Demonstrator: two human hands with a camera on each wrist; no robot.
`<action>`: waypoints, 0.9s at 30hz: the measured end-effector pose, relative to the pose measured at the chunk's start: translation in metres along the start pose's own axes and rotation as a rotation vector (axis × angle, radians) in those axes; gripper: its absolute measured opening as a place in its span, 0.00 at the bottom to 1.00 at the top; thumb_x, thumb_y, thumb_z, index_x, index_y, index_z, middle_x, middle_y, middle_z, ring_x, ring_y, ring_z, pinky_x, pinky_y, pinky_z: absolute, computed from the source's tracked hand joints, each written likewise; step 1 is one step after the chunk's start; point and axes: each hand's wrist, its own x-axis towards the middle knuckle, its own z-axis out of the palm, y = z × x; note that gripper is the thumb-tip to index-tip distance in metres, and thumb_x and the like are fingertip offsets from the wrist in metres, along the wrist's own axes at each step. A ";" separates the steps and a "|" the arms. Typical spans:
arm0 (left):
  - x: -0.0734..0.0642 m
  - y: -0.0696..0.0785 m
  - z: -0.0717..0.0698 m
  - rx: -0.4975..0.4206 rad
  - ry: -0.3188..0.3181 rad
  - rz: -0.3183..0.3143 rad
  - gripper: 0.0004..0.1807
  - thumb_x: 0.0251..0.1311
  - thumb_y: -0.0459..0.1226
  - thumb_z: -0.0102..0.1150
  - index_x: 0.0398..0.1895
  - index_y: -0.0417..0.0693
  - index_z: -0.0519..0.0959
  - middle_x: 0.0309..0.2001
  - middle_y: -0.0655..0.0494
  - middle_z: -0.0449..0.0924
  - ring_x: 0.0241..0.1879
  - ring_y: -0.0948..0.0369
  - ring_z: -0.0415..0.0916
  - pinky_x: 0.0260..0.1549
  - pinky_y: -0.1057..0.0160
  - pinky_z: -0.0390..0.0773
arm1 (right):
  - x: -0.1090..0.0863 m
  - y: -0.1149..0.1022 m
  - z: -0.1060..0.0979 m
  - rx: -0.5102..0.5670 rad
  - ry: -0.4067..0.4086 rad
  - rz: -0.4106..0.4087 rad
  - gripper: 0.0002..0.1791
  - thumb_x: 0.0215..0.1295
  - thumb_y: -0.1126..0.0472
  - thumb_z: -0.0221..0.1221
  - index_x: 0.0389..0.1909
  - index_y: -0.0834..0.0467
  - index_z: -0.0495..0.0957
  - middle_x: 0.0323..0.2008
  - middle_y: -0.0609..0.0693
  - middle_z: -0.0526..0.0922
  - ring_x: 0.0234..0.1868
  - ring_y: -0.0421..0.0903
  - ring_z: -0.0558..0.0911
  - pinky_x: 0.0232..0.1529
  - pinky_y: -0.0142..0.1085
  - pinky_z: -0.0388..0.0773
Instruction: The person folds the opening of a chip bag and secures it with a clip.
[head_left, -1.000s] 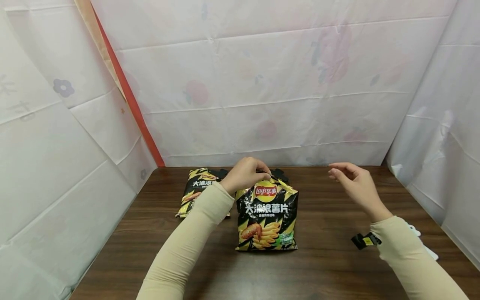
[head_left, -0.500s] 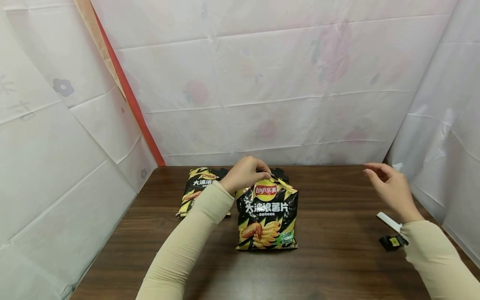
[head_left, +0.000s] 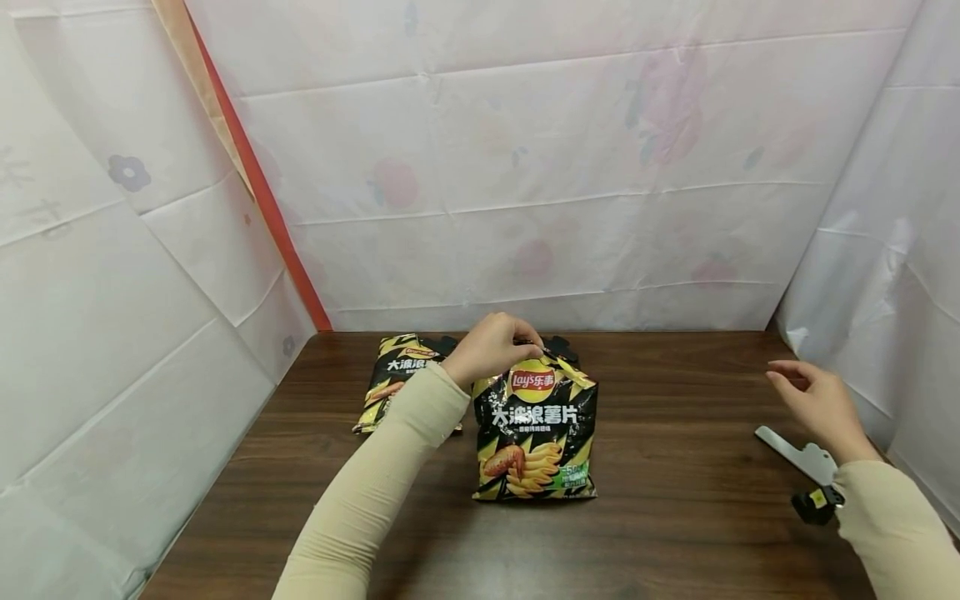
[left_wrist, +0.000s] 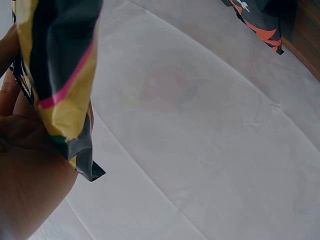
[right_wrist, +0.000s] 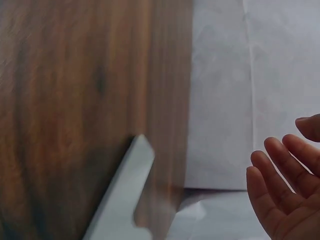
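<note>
My left hand point(head_left: 493, 350) pinches the top edge of a Lay's potato chip bag point(head_left: 534, 433), which stands upright on the table. The bag is black and yellow, with a red logo and a picture of chips. In the left wrist view, the side of this chip bag point(left_wrist: 62, 75) hangs in front of my palm. My right hand point(head_left: 821, 412), fingers loosely bent and holding nothing, is above the table's right side. Just below it lies a flat whitish tool point(head_left: 798, 457) with a narrow straight arm and a rounded, scalloped part; my wrist hides its near end.
A second, similar chip bag point(head_left: 386, 379) lies at the back left, partly behind my left forearm. Behind the upright bag, a black object point(head_left: 562, 348) shows. White printed sheets point(head_left: 525, 167) hang around the brown wooden table point(head_left: 675, 533).
My right hand has moved right, then lower and nearer, coming over the whitish tool, more of which now shows. My left hand and the upright bag have stayed in place.
</note>
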 end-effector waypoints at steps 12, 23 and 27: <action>-0.001 0.000 0.001 -0.001 -0.002 -0.007 0.07 0.66 0.40 0.60 0.40 0.52 0.87 0.33 0.60 0.86 0.13 0.66 0.59 0.21 0.67 0.65 | -0.017 0.033 0.005 -0.091 -0.062 0.044 0.21 0.71 0.55 0.55 0.50 0.70 0.79 0.41 0.73 0.83 0.28 0.32 0.74 0.22 0.31 0.67; -0.001 0.001 0.002 0.001 0.004 -0.002 0.07 0.67 0.40 0.60 0.39 0.52 0.87 0.34 0.59 0.86 0.13 0.66 0.57 0.20 0.67 0.65 | -0.023 0.053 0.008 -0.154 -0.249 0.114 0.22 0.72 0.56 0.53 0.52 0.73 0.75 0.40 0.72 0.83 0.33 0.56 0.82 0.27 0.40 0.72; -0.001 0.001 0.002 -0.001 0.004 0.000 0.07 0.67 0.39 0.60 0.40 0.51 0.87 0.34 0.59 0.87 0.13 0.66 0.59 0.21 0.67 0.66 | -0.025 0.056 0.008 -0.170 -0.284 0.129 0.23 0.71 0.57 0.54 0.52 0.75 0.75 0.47 0.76 0.79 0.41 0.69 0.80 0.33 0.48 0.75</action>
